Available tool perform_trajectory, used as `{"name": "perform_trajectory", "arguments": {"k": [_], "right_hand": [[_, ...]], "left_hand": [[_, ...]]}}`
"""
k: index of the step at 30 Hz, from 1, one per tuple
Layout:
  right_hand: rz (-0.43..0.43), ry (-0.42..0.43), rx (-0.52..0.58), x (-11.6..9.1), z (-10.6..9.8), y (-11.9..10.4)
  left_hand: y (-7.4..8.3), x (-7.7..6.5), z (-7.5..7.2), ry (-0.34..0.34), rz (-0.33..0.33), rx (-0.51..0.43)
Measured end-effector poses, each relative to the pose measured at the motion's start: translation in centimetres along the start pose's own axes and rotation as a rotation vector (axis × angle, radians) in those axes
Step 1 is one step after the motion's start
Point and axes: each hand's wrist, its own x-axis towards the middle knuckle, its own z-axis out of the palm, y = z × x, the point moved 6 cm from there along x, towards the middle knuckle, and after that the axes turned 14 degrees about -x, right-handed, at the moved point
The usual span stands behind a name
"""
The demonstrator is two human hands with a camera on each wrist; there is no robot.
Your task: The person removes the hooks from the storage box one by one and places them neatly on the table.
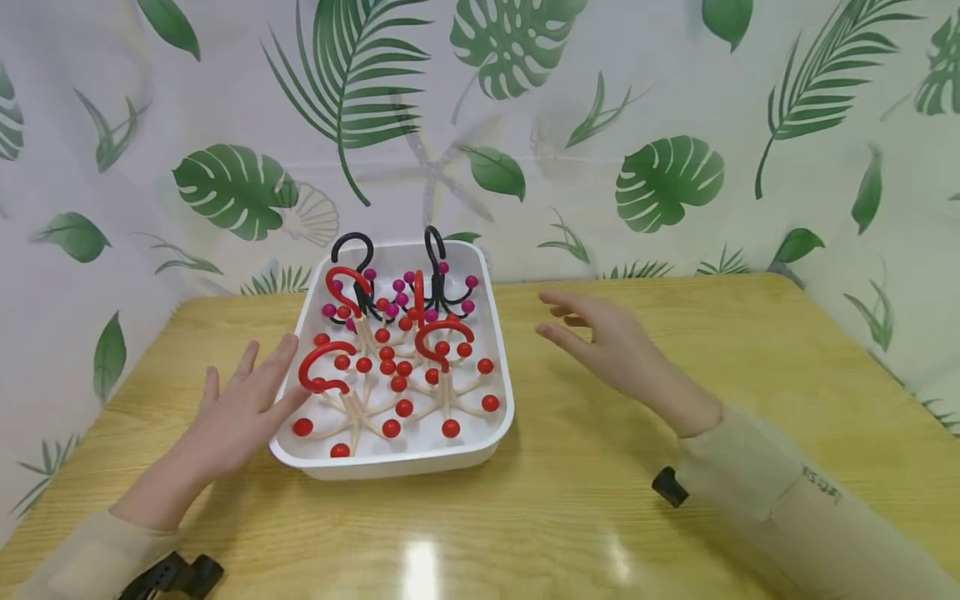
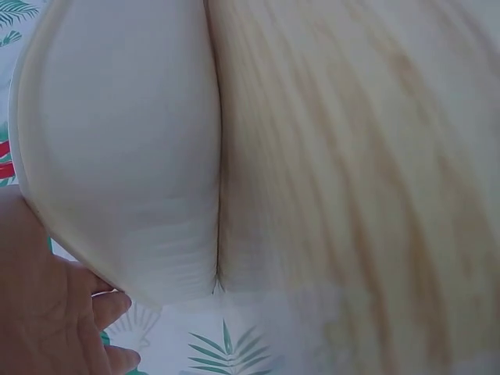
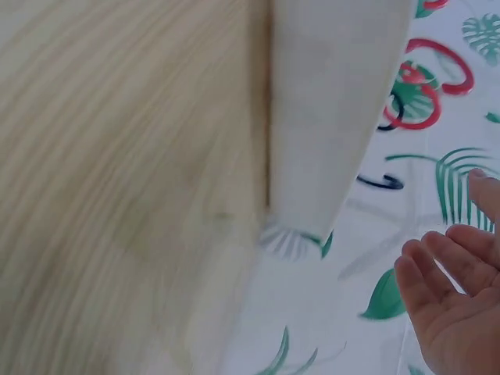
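Note:
A white rectangular tray (image 1: 390,465) holds several claw-shaped hooks. Beige-pronged ones with red curved tops and red ball tips (image 1: 446,393) fill the front and middle. Two black hooks with magenta ball tips (image 1: 437,292) stand at the back. My left hand (image 1: 243,408) is at the tray's left rim, its fingers extended and its thumb reaching to the rim. The left wrist view shows that hand (image 2: 55,305) against the tray's outer wall (image 2: 125,141). To the tray's right, my right hand (image 1: 607,342) hovers with relaxed fingers, holding nothing.
The tray stands on a wood-grain table (image 1: 600,500), left of its middle. Behind the table hangs a white backdrop (image 1: 570,125) printed with green leaves. A black wrist device (image 1: 670,487) sits at the right sleeve, another (image 1: 172,575) at the left.

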Motion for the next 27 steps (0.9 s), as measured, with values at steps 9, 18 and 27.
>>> {"name": "perform_trajectory", "arguments": {"k": [9,18,27], "right_hand": [[-0.072,-0.030,0.310,2.3,1.0,-4.5],[-0.139,-0.062,0.312,3.4,2.2,-7.6],[-0.154,-0.014,0.307,3.7,2.5,-8.1]], "left_hand": [[0.0,0.1,0.0,-0.015,-0.009,-0.013],[0.2,-0.1,0.2,-0.026,-0.011,-0.010],[0.2,0.0,0.1,-0.032,-0.016,0.015]]}}
